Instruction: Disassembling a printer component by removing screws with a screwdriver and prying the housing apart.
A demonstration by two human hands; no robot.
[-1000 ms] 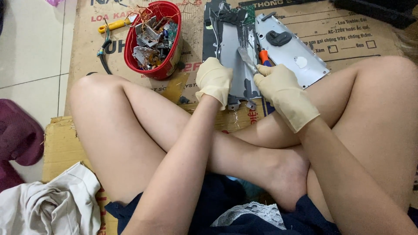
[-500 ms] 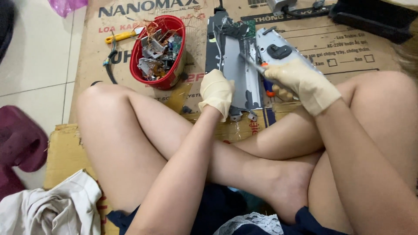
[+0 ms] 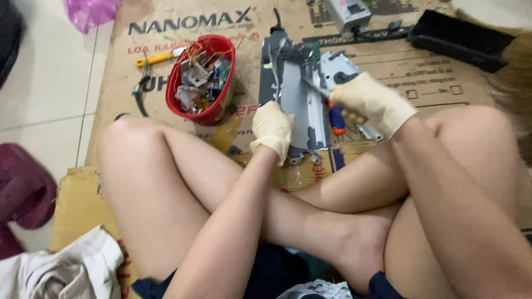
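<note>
Floor: flattened cardboard [image 3: 432, 72] covered the pale tiles where we sat cross-legged, seen from the head camera.
Chassis: our long grey metal chassis [image 3: 296, 102] lay flat on the cardboard just ahead of our shins, its long axis running away from us, near end toward our legs, far end with tangled wires pointing up the frame.
Left hand: our gloved left hand [image 3: 272, 128] pressed on the chassis's near left edge, fingers [image 3: 266, 145] curled loosely down over it, not wrapped around anything we could see.
Right hand: our gloved right hand [image 3: 370, 103] was closed in a fist around a screwdriver [image 3: 332, 113].
Screwdriver: its orange and blue handle stuck out below our fist; its metal shaft slanted up and left, tip touching the upper right part of the chassis.
Bowl: a red bowl [image 3: 213, 113] heaped with small metal scraps stood just left of the chassis.
Other tool: a yellow-handled tool [image 3: 158, 57] lay beyond the bowl.
Far side: a black tray [image 3: 463, 39] sat at top right, well apart.
Cloth: a white cloth [image 3: 61, 271] lay by our left thigh.
</note>
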